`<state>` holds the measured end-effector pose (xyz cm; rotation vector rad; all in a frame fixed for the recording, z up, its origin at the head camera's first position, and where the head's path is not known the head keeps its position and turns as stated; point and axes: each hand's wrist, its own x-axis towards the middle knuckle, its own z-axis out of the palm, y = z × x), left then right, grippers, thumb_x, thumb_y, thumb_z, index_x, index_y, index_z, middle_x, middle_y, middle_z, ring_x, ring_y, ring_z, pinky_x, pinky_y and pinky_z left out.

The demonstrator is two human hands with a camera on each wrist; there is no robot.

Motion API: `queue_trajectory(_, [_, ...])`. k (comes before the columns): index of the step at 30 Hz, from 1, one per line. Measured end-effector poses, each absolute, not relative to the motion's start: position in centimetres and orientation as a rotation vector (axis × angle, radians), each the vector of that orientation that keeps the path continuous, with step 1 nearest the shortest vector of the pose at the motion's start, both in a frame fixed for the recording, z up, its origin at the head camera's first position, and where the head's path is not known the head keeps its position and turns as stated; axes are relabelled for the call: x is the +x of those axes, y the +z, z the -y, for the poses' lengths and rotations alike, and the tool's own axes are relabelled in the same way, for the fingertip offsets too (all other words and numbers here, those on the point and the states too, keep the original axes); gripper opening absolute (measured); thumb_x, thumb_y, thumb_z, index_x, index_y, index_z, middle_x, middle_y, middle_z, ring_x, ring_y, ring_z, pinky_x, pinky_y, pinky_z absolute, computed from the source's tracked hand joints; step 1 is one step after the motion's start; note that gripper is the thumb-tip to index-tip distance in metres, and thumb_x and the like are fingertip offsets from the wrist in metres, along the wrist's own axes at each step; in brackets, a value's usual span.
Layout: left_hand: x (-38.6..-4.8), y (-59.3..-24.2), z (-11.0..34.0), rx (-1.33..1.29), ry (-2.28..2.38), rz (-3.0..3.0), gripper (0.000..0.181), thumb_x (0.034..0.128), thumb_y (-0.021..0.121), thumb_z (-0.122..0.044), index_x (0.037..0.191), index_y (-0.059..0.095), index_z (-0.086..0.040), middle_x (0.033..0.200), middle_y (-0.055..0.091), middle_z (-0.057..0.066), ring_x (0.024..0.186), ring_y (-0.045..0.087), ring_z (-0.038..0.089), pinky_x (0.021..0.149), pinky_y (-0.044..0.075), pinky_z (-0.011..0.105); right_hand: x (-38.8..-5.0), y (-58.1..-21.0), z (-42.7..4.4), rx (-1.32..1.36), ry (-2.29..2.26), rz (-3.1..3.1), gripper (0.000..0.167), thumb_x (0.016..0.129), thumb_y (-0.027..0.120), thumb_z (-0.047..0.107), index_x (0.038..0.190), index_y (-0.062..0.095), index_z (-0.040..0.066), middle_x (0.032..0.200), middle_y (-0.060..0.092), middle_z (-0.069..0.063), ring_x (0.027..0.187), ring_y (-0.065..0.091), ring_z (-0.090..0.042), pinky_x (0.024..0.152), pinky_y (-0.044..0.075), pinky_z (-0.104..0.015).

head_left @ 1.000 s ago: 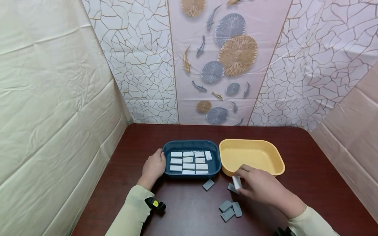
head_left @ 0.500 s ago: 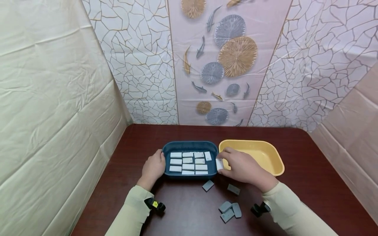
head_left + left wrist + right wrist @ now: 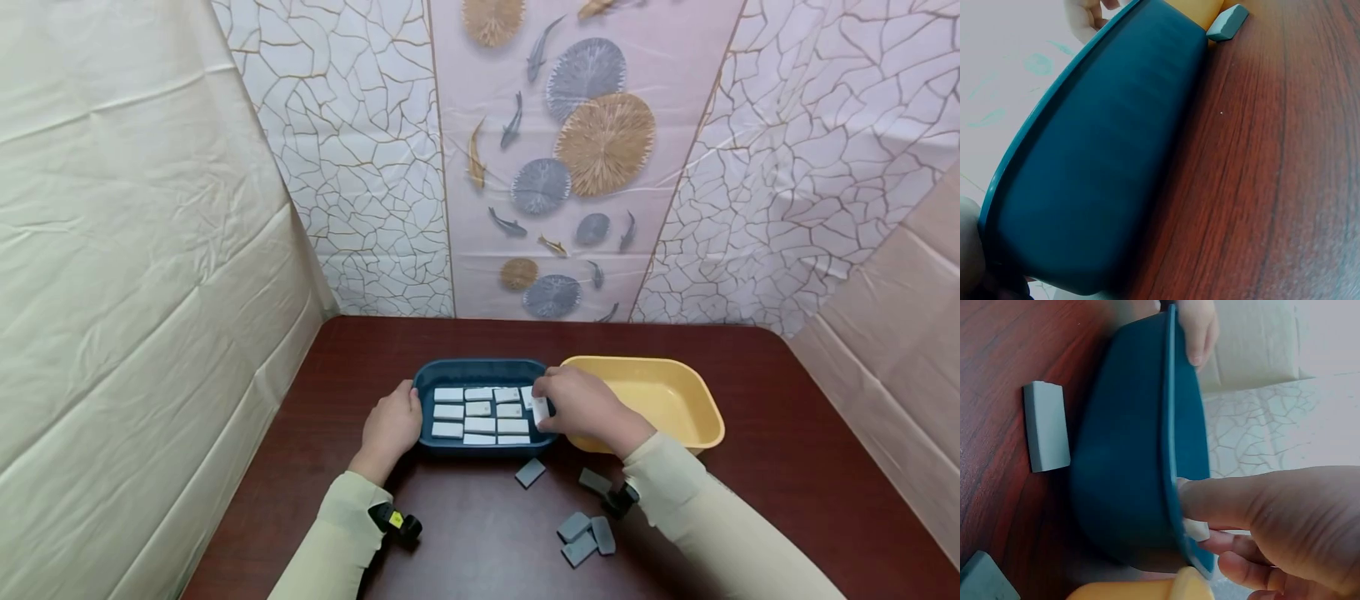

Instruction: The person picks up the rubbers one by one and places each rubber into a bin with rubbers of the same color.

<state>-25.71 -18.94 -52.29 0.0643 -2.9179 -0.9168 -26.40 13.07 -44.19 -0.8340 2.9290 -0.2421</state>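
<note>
A dark blue plastic tub [image 3: 483, 368] stands on the table with several white rectangular blocks [image 3: 480, 425] laid in rows inside. My left hand [image 3: 392, 423] grips its left end, with fingers over the rim in the right wrist view. At the tub's right end my right hand [image 3: 588, 408] pinches a white block [image 3: 540, 412] between thumb and fingers. That block is just inside the rim, beside the rightmost white block, and the right wrist view shows only a small part of it. The tub's outer wall [image 3: 1097, 150] fills much of the left wrist view.
A yellow tub [image 3: 660, 400] touches the blue tub's right side, partly behind my right arm. Several grey blocks [image 3: 579, 550] lie in front, with single grey blocks [image 3: 530, 473] nearer the tubs. Fabric walls [image 3: 375, 208] rise behind and at both sides of the table.
My right hand has carried the white block left, from in front of the yellow tub into the blue tub's right end. My left hand has stayed on the rim.
</note>
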Motion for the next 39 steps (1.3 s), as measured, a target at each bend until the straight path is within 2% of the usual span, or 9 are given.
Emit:
queue_trajectory(5, [-25.6, -52.4, 18.9, 0.056, -0.918, 2.919, 0.042, 0.1187, 0.044, -0.027, 0.147, 0.062, -0.002, 0.124, 0.076, 0.02, 0.097, 0.075, 0.038, 0.084, 0.06, 0.058, -27.4, -45.3, -12.5, -0.884, -0.196, -2.9, 0.038, 0.084, 0.099, 0.028, 0.116, 0.085, 0.012, 0.11, 0.077, -0.005, 0.095, 0.065, -0.019, 0.096, 0.058, -0.043])
queue_trajectory(12, [-25.7, -52.5, 18.9, 0.055, -0.92, 2.914, 0.042, 0.1187, 0.044, -0.027, 0.148, 0.062, -0.002, 0.123, 0.076, 0.02, 0.097, 0.075, 0.038, 0.084, 0.06, 0.058, -27.9, -46.4, -11.6, -0.928, -0.1, -2.921, 0.026, 0.079, 0.101, 0.026, 0.097, 0.085, 0.015, 0.092, 0.074, 0.001, 0.087, 0.055, -0.022, 0.077, 0.052, -0.046])
queue_trajectory(19, [-25.7, -52.6, 18.9, 0.052, -0.941, 2.897, 0.044, 0.119, 0.043, -0.029, 0.148, 0.062, -0.002, 0.126, 0.076, 0.02, 0.102, 0.075, 0.039, 0.088, 0.06, 0.058, -28.0, -47.1, -11.0, -0.878, 0.017, -2.936, 0.019, 0.08, 0.1, 0.027, 0.085, 0.082, 0.021, 0.085, 0.064, 0.004, 0.087, 0.049, -0.022, 0.078, 0.046, -0.047])
queue_trajectory(22, [-25.7, -52.5, 18.9, 0.059, -0.946, 2.898, 0.044, 0.1191, 0.043, -0.028, 0.149, 0.061, -0.002, 0.127, 0.075, 0.02, 0.103, 0.075, 0.038, 0.089, 0.06, 0.059, -28.0, -47.2, -10.8, -0.869, 0.026, -2.94, 0.024, 0.081, 0.099, 0.025, 0.074, 0.076, 0.023, 0.077, 0.059, 0.006, 0.085, 0.046, -0.022, 0.076, 0.04, -0.045])
queue_trajectory(26, [-25.7, -52.4, 18.9, 0.061, -0.948, 2.906, 0.043, 0.1192, 0.044, -0.028, 0.149, 0.061, -0.002, 0.126, 0.076, 0.02, 0.101, 0.075, 0.038, 0.088, 0.06, 0.058, -27.9, -47.1, -10.6, -0.879, 0.037, -2.937, 0.042, 0.082, 0.099, 0.026, 0.06, 0.064, 0.024, 0.065, 0.054, 0.006, 0.081, 0.044, -0.022, 0.073, 0.033, -0.043])
queue_trajectory(30, [-25.7, -52.3, 18.9, 0.062, -0.955, 2.906, 0.044, 0.1192, 0.044, -0.028, 0.15, 0.061, -0.002, 0.126, 0.076, 0.02, 0.1, 0.075, 0.038, 0.088, 0.06, 0.058, -27.9, -47.2, -10.6, -0.893, 0.064, -2.941, 0.047, 0.083, 0.098, 0.027, 0.057, 0.059, 0.024, 0.059, 0.05, 0.006, 0.08, 0.044, -0.022, 0.073, 0.033, -0.043])
queue_trajectory(39, [-25.7, -52.4, 18.9, 0.067, -0.965, 2.906, 0.044, 0.1194, 0.043, -0.028, 0.15, 0.061, -0.002, 0.125, 0.076, 0.02, 0.098, 0.075, 0.038, 0.086, 0.06, 0.058, -28.2, -47.4, -10.3, -0.865, 0.16, -2.911, 0.038, 0.089, 0.092, 0.025, 0.062, 0.065, 0.026, 0.061, 0.053, 0.006, 0.081, 0.045, -0.022, 0.074, 0.037, -0.044])
